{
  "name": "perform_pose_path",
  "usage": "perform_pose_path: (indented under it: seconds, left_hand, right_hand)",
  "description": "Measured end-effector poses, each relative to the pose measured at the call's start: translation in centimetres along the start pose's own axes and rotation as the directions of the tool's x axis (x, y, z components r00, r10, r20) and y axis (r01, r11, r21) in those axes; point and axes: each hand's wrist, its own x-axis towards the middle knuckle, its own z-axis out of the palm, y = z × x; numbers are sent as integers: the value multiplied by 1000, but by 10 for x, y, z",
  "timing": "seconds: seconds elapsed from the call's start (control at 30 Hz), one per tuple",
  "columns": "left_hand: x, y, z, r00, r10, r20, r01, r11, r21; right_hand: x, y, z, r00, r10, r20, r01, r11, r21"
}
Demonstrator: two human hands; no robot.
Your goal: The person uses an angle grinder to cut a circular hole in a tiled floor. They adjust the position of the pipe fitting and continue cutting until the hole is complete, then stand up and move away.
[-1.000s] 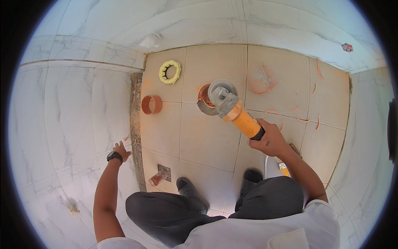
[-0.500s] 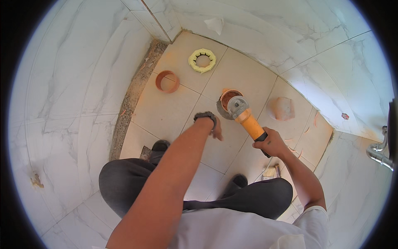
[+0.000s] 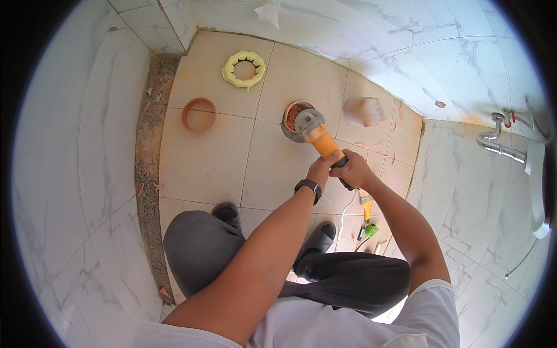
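Both hands, left hand (image 3: 321, 170) and right hand (image 3: 350, 171), wrapped fingers tight round the orange grinder (image 3: 318, 138); two grips steadied its head over the floor pipe opening (image 3: 292, 118).

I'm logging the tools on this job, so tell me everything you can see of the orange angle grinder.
The angle grinder has an orange body, a grey metal head with a disc guard, and a dark rear grip. It lies tilted, head pointing away from the person and down at the orange pipe opening in the tan tiled floor. The left hand and right hand both clasp its rear end. Whether the disc touches the pipe cannot be told.
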Motion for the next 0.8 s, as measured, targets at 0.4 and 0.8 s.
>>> perform_pose_path:
  seconds: [0.4,0.8]
  left_hand:
    - [11,7,-54,953,118,-280,56,838,543]
    - [2,16,-50,939,93,-330,-52,990,130]
  right_hand:
    - [33,32,96,987,25,-160,36,930,366]
    - [45,24,106,979,-28,-203,101,929,356]
